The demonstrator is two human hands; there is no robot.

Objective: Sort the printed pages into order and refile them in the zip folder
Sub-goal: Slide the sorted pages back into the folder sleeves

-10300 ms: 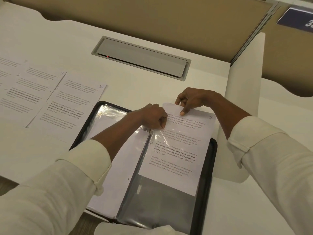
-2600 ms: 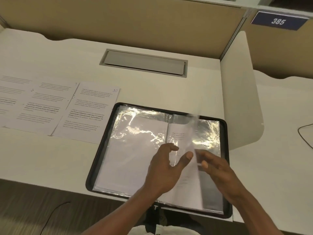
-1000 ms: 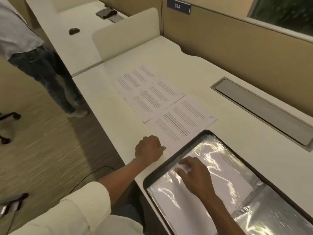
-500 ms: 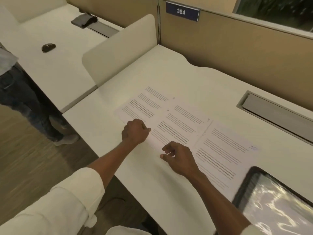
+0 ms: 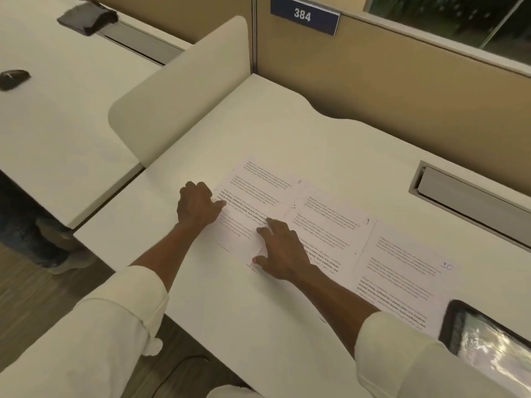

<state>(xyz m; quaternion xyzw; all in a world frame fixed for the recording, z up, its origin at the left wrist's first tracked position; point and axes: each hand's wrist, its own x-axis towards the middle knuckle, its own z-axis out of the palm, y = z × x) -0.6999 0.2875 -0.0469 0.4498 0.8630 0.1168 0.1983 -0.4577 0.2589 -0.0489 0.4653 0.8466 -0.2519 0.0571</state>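
Where the white desk [image 5: 258, 133] met the far side, it was backed by a beige partition [image 5: 402, 81] on which one blue sign [image 5: 304, 15] reading 384 was mounted, with a dark window [image 5: 459, 18] seen above it to the right. One grey cable hatch [image 5: 471, 202] was set into the desk at the right. One rounded white divider [image 5: 178, 93] was stood along the left edge, and beyond it a neighbouring desk [image 5: 57, 124] was seen, on which one dark mouse [image 5: 13, 79] and one dark pouch [image 5: 87, 17] were laid. Wood-look floor [image 5: 34, 294] was shown at the near left.

Three printed pages were laid flat in a row, edge beside edge: the left page [image 5: 258, 193] marked 8, the middle page [image 5: 330, 225] whose number could not be read, and the right page [image 5: 402, 271] marked 10. One zip folder [image 5: 448, 323] was lying open at the near right, just beside the right page, with only its black corner and glossy sleeve in view.

Two hands were placed on the left page. The left hand [image 5: 198, 206] was held with fingers curled at the page's left edge, thumb on the paper; whether the edge was pinched could not be told. The right hand [image 5: 283, 251] was spread flat, fingers pressed on the sheet, thumb at its near corner.
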